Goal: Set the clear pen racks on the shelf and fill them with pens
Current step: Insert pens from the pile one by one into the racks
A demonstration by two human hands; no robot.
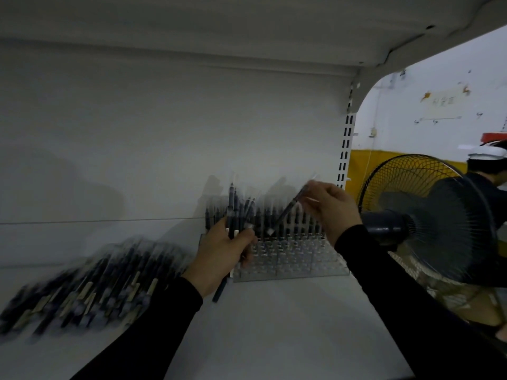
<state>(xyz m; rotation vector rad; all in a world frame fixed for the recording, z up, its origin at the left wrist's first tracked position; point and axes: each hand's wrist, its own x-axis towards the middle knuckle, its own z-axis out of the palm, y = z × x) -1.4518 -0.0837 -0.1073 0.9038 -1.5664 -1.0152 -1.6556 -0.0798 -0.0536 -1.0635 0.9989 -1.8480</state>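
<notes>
While tilted, pen (286,212) leaves right hand (333,207).

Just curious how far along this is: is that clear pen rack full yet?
Partly full. The clear pen rack has dark pens standing along its back, while its front rows show empty holes.

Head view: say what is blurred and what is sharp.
Head view: the loose pen pile on the shelf is badly motion-smeared; the rack and the pens in the left hand are softer; the right hand and fan read fairly sharp; lighting is dim.
</notes>
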